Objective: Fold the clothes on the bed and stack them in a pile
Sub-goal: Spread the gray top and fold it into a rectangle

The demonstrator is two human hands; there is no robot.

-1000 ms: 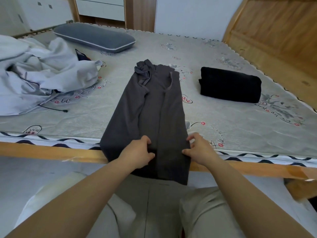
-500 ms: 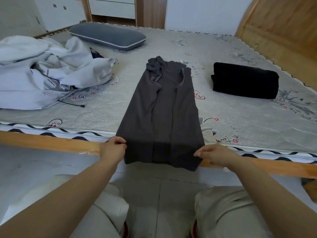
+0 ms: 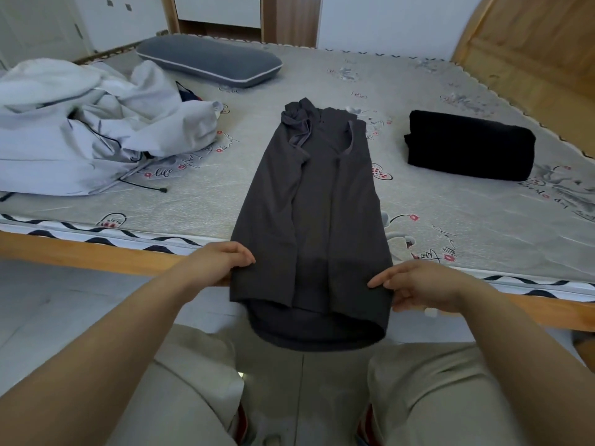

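A: What does each grip have?

B: The left hand (image 3: 222, 262) pinches the left side edge of the shirt (image 3: 317, 201) near its hem, fingers curled onto the cloth. The right hand (image 3: 421, 286) pinches the right side edge at about the same level, thumb on top, fingers tucked under the cloth.

A: How does the shirt lie?

B: It is a dark grey shirt, folded lengthwise into a narrow strip with the sleeves turned in. The collar end lies far up on the bed (image 3: 450, 226); the hem end hangs past the wooden bed rail (image 3: 96, 255), over the floor and above the person's knees.

A: Where are the edges and the free room?

B: The rail runs left to right just under both hands. On the bed, bare mattress shows on either side of the strip. A folded black garment (image 3: 470, 144) lies to the right, well apart from the shirt. To the left is a crumpled white heap (image 3: 80, 127), also apart, with a thin black cord (image 3: 141, 185) beside it. A grey pillow (image 3: 209, 61) sits at the far side, beyond the collar
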